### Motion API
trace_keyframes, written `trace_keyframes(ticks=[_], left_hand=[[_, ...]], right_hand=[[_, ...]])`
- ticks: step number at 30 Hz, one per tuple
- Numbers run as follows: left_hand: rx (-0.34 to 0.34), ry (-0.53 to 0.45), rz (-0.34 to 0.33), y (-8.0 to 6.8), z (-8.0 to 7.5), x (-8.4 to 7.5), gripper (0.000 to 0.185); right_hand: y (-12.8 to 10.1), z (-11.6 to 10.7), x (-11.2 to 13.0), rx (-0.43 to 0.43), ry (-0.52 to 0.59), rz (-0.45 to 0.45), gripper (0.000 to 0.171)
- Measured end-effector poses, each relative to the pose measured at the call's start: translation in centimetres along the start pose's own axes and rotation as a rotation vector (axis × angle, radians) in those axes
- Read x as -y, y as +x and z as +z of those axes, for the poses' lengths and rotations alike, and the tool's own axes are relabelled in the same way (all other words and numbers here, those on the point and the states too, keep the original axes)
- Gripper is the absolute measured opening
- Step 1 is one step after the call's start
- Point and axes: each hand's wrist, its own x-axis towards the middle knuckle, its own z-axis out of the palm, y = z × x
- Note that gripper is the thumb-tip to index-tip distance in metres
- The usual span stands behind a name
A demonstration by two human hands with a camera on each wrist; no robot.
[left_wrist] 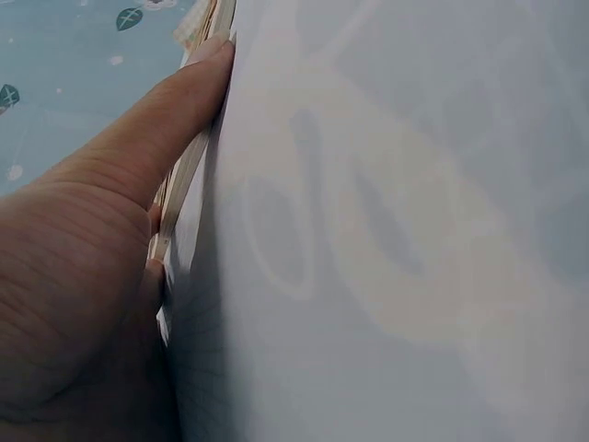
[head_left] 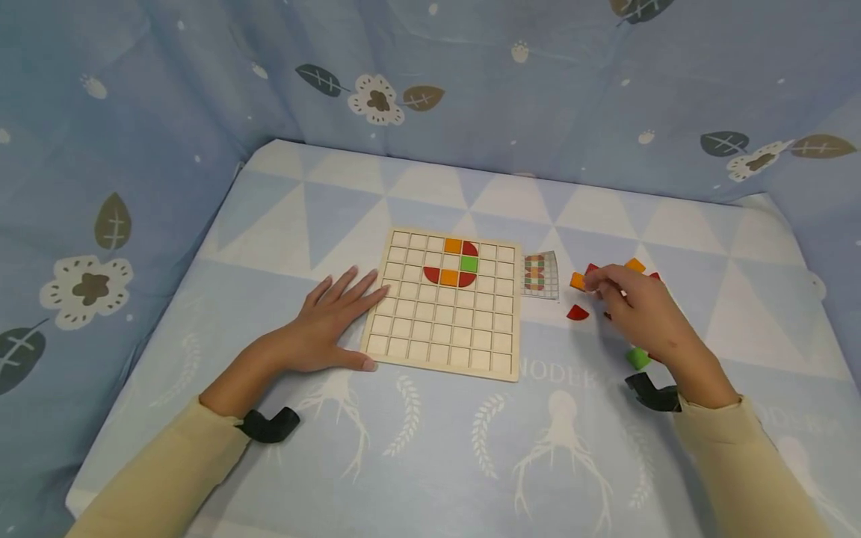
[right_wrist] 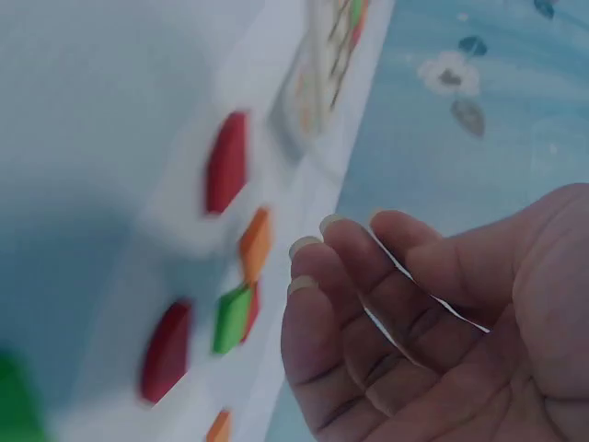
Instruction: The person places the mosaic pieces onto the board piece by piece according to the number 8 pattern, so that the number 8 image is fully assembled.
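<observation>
– Blue cloth (head_left: pixel 471 45) printed with flowers and leaves hangs beyond both hands; a triangle-patterned tablecloth (head_left: pixel 437 463) lies beneath them. What is logged for the left side?

– Left hand (head_left: pixel 316 329): palm down, fingers spread wide. Fingertips touch the left edge of a pale grid board (head_left: pixel 437 321), which lies between the two hands; thumb at the corner nearest the body

– Contents of the board?

– Six flat pieces, all within the three rows farthest from the body: two orange squares (head_left: pixel 448 278), one green square (head_left: pixel 468 264), three red quarter-rounds (head_left: pixel 466 280)

– And the right side?

– Right hand (head_left: pixel 639 306): fingers bent, thumb and forefinger tips close together, over a scatter of loose pieces. Cannot tell whether anything sits between the tips; the fingers hide it

– Positions around it?

– Loose orange piece (head_left: pixel 576 282) just by the fingertips; loose red wedge (head_left: pixel 577 312) nearer the body, left of the hand; loose green piece (head_left: pixel 637 358) beside the wrist. Pattern card (head_left: pixel 549 276) with a printed coloured grid lies left of the right hand, just beside the board

– Sleeves?

– Tan sleeves (head_left: pixel 747 463) on both arms, black mount (head_left: pixel 652 394) at each wrist
</observation>
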Motion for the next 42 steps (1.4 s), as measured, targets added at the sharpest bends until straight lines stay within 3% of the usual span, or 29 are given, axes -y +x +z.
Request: trace_keyframes(ticks=[7, 12, 15, 22, 29, 36, 42], left_hand=[[0.007, -0.015, 0.014, 0.1, -0.2, -0.2, 0.106], [0.012, -0.017, 0.018, 0.1, -0.4, -0.2, 0.107], [0.016, -0.016, 0.016, 0.0, -0.4, -0.2, 0.107], [0.015, -0.022, 0.017, 0.0, -0.1, -0.1, 0.107], [0.015, -0.02, 0.019, 0.0, -0.2, 0.0, 0.107], [0.021, -0.025, 0.014, 0.0, -0.2, -0.1, 0.107], [0.02, -0.02, 0.013, 0.0, -0.2, -0.1, 0.107]], right_hand=[[-1.8, -0.3, -2.5, -0.009, -0.043, 0.077, 0.028], [-1.8, 0.2, -3.7, -0.002, -0.106, 0.107, 0.051], [-1.5, 0.7, -4.0, 0.016, -0.143, 0.11, 0.055], [0.3, 1.2, -3.7, 0.045, -0.155, 0.117, 0.051], [1.7, 1.6, -3.2, 0.05, -0.17, -0.015, 0.037], [2.7, 1.7, -2.7, 0.114, -0.127, 0.023, 0.029], [3.5, 1.3, -2.9, 0.114, -0.097, -0.035, 0.027]])
